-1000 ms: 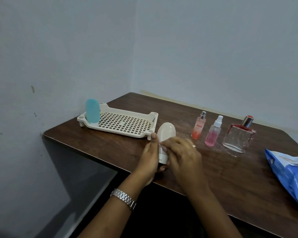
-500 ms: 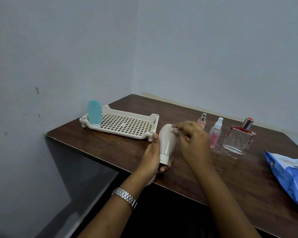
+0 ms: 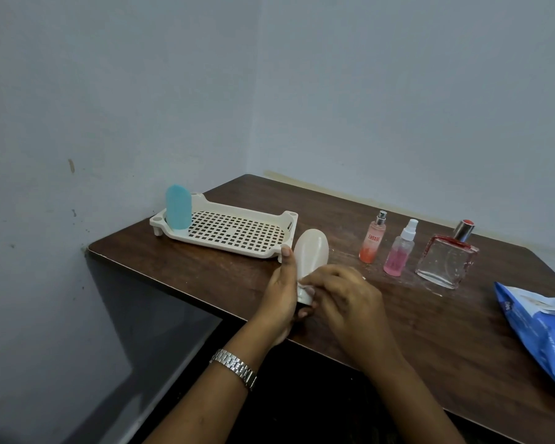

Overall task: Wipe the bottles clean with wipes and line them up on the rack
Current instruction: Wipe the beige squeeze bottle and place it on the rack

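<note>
My left hand (image 3: 282, 291) grips a white bottle (image 3: 311, 251) standing cap-down near the table's front edge. My right hand (image 3: 345, 294) is curled against the bottle's lower part near the cap, pinching a small white wipe (image 3: 308, 288) that is mostly hidden under the fingers. A cream perforated rack (image 3: 234, 233) sits at the left of the table with a blue bottle (image 3: 178, 207) upright in its far left corner. An orange spray bottle (image 3: 373, 238), a pink spray bottle (image 3: 399, 249) and a square glass perfume bottle (image 3: 447, 256) stand in a row on the right.
A blue pack of wipes (image 3: 539, 328) lies open at the table's right edge. The brown table (image 3: 430, 331) sits in a corner, with grey walls to the left and behind. The table's front edge runs just under my wrists.
My right hand has slid from the top of the white bottle down to its lower end near the cap. The left hand keeps holding the bottle in the same place.
</note>
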